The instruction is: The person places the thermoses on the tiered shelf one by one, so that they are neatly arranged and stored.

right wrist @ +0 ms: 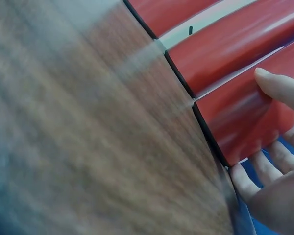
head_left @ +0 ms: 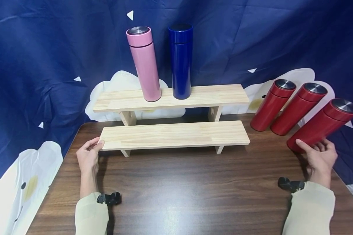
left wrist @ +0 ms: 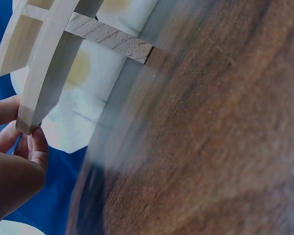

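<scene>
At the left end of the lower wooden shelf (head_left: pixel 173 135), my left hand (head_left: pixel 89 155) pinches the board, thumb above and fingers beneath; the left wrist view has these fingers (left wrist: pixel 39 147) curled at the board's end. On the right, my right hand (head_left: pixel 321 156) holds the nearest red thermos (head_left: pixel 320 127) low on its body. In the right wrist view the thumb (right wrist: pixel 279 88) lies across that thermos and the other fingers reach round its far side. Two more red thermoses, one in the middle (head_left: pixel 298 109) and one farther left (head_left: pixel 273 104), stand beside it.
Behind the lower shelf is a higher wooden shelf (head_left: pixel 217 94), bearing a pink thermos (head_left: pixel 145 68) and a dark blue thermos (head_left: pixel 181 65). Both shelves stand on the brown wooden table (head_left: pixel 191 182). A blue cloth (head_left: pixel 76 39) with white shapes hangs behind and beside the table.
</scene>
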A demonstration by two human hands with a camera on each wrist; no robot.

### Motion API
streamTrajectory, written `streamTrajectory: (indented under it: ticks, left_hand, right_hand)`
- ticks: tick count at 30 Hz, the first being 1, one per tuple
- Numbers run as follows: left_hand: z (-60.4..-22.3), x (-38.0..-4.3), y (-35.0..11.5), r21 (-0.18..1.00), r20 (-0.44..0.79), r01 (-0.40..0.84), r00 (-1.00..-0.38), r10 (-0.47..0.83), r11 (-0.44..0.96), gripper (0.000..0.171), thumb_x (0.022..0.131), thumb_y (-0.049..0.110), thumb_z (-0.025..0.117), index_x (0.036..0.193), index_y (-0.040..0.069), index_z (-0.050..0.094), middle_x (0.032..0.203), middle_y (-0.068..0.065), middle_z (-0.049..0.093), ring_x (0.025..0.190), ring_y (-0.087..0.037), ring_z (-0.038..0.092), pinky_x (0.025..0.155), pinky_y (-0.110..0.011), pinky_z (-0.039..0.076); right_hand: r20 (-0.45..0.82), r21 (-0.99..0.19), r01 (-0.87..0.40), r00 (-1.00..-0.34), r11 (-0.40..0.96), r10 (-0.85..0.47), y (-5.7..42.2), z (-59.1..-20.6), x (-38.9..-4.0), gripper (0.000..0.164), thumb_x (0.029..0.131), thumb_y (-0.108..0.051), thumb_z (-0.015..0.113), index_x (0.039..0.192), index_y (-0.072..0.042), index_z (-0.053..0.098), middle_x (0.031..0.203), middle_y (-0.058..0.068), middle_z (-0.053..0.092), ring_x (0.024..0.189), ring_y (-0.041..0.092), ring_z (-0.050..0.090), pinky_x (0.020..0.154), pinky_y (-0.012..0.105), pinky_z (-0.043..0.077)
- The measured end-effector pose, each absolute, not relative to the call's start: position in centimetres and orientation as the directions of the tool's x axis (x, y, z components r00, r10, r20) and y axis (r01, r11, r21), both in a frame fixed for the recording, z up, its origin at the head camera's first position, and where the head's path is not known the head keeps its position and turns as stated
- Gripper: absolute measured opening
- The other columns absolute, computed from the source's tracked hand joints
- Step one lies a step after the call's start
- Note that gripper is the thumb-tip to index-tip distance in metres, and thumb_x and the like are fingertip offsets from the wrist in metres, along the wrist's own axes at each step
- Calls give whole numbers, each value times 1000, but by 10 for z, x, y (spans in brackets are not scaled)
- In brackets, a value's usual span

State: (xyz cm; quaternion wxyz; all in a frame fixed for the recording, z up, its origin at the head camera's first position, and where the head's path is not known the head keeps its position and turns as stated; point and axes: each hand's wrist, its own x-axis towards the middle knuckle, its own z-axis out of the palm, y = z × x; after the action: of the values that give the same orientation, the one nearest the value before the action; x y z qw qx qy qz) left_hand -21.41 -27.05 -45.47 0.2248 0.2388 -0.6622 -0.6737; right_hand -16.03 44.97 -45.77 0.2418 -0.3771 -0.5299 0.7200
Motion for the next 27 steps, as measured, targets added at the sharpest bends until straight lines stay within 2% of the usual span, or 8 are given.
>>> streamTrajectory:
  ticks: [7, 13, 17, 21, 27]
  left_hand:
    - [-454, -214, -270, 999, -30, -9, -788, -615, -38, 28, 83, -6, 79, 111, -4, 75, 80, 5, 67, 80, -9, 61, 69, -13, 50]
    - [-455, -214, -271, 1000, -28, -12, -782, -623, -29, 28, 82, -4, 79, 110, -3, 76, 79, 6, 67, 80, -9, 62, 69, -13, 50]
    - [-455, -214, -272, 999, -30, -10, -780, -625, -34, 27, 82, -5, 79, 109, -3, 76, 79, 6, 67, 79, -9, 62, 69, -13, 50]
    - [-454, -214, -272, 999, -40, -16, -784, -620, -44, 27, 82, -5, 79, 109, -2, 76, 80, 6, 67, 80, -9, 62, 69, -13, 50]
    - [-454, -214, -271, 999, -38, -20, -783, -621, -37, 28, 83, -4, 79, 110, -3, 75, 80, 6, 67, 80, -9, 62, 69, -13, 50]
  right_hand:
    - [-294, -932, 5, -595, -362, 748, 448, -457, -157, 92, 66, 13, 89, 140, -25, 48, 143, -5, 51, 110, 5, 57, 45, 21, 52]
    - [-265, -912, -86, -624, -402, 735, 441, -457, -158, 82, 68, 16, 86, 131, -24, 52, 123, -6, 61, 85, 3, 66, 47, 23, 54]
    - [-222, -904, -167, -604, -393, 765, 436, -458, -159, 73, 66, 17, 86, 123, -19, 58, 110, -3, 67, 74, 7, 66, 48, 21, 53]
    - [-169, -907, -230, -570, -353, 804, 430, -457, -159, 68, 65, 17, 87, 120, -17, 63, 107, -1, 68, 82, 9, 64, 51, 18, 53]
    - [-103, -876, -337, -570, -346, 815, 421, -453, -160, 62, 66, 20, 84, 118, -11, 70, 106, 3, 70, 93, 13, 64, 59, 18, 56]
